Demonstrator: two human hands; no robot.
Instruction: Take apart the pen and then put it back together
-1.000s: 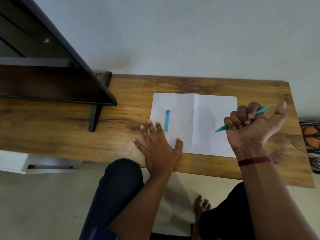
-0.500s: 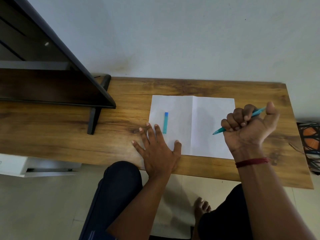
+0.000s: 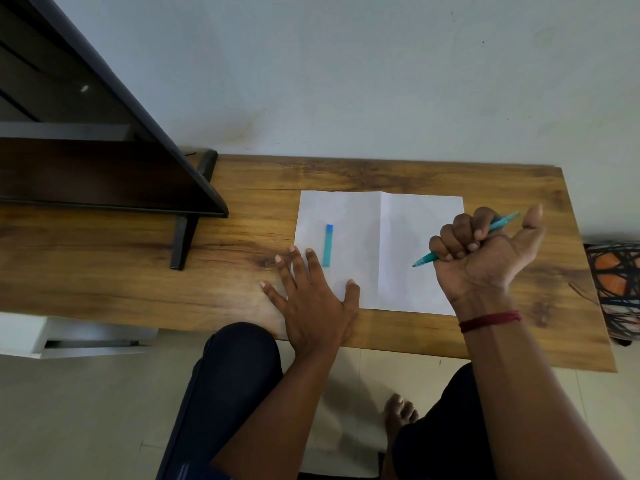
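A teal pen body (image 3: 502, 223) sits in my right hand (image 3: 485, 258), fingers curled round it in a fist, thumb stretched out. Its tip pokes out lower left over a white sheet of paper (image 3: 408, 244). The pen's teal cap (image 3: 328, 245), with a blue end, lies upright-oriented on the left half of the sheet. My left hand (image 3: 311, 299) rests flat with spread fingers on the sheet's lower left corner and the wooden table (image 3: 138, 271), just below the cap and not touching it.
A dark screen on a black stand (image 3: 183, 237) fills the table's left part. The table's front edge runs close to my knees. A patterned orange and black object (image 3: 616, 275) sits off the right end. A white unit (image 3: 69, 341) stands below left.
My right hand with the pen has drifted slightly left and down across the frame. The left hand and the cap stay where they were.
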